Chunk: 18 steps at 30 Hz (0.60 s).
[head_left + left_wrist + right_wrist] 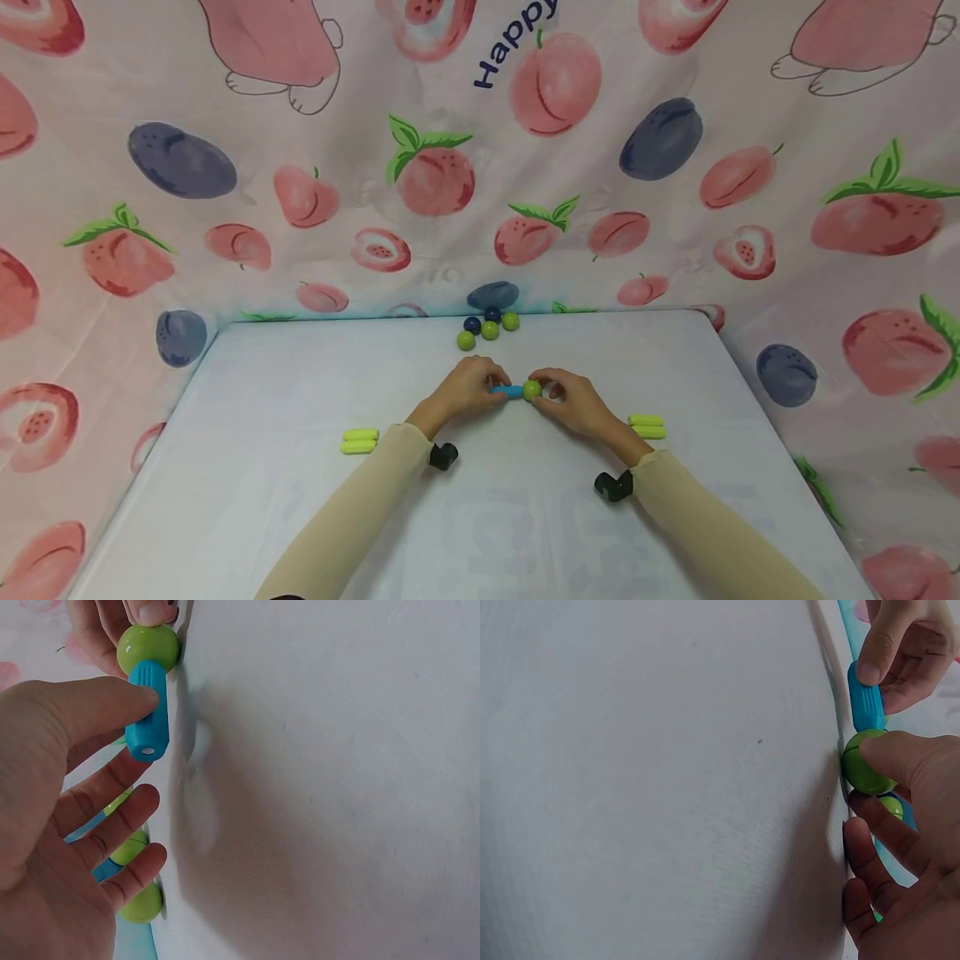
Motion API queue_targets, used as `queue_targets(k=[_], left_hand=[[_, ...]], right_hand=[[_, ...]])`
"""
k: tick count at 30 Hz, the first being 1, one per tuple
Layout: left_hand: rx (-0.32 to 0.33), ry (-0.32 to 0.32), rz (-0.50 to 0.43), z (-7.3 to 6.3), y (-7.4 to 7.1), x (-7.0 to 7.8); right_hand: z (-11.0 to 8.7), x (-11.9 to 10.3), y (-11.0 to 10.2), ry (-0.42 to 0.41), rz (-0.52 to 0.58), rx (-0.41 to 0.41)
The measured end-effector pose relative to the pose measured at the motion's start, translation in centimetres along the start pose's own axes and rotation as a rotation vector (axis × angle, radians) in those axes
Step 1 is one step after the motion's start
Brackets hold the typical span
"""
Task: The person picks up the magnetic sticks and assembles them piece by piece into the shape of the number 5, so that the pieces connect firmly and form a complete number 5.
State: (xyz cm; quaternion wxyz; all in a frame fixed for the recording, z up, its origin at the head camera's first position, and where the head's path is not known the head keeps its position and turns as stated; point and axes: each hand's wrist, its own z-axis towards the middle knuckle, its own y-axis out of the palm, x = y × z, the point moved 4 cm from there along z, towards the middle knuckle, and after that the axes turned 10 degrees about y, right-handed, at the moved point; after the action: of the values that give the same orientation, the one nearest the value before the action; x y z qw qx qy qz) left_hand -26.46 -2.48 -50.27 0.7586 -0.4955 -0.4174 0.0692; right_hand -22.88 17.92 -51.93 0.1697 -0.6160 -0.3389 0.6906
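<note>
Near the middle of the white table, my left hand [471,387] pinches a short blue rod [513,392] between thumb and fingers. The rod has grooves along its side and a small hole in the near end, seen in the left wrist view. A green ball [532,390] meets the rod's other end. My right hand [573,402] holds that ball, its thumb lying on the ball [864,771] in the right wrist view. The rod and ball line up side to side, low over the tabletop. The other fingers of both hands are spread loosely.
Beyond my hands, by the table's back edge, sit several green balls [490,331] and two dark blue balls [472,325]. Two yellow-green rods [360,447] lie left of my left arm, and two more yellow-green rods [647,432] lie beside my right wrist. A fruit-print cloth [435,275] hangs behind.
</note>
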Motion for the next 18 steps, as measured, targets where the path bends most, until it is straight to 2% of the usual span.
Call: queue_targets(k=[10, 18], left_hand=[[-0.011, 0.005, -0.003, 0.0, -0.4, 0.2], [0.041, 0.012, -0.004, -0.5, -1.7, -0.2]], right_hand=[[0.1, 0.0, -0.1, 0.005, 0.003, 0.0], [-0.2, -0.2, -0.2, 0.017, 0.009, -0.013]])
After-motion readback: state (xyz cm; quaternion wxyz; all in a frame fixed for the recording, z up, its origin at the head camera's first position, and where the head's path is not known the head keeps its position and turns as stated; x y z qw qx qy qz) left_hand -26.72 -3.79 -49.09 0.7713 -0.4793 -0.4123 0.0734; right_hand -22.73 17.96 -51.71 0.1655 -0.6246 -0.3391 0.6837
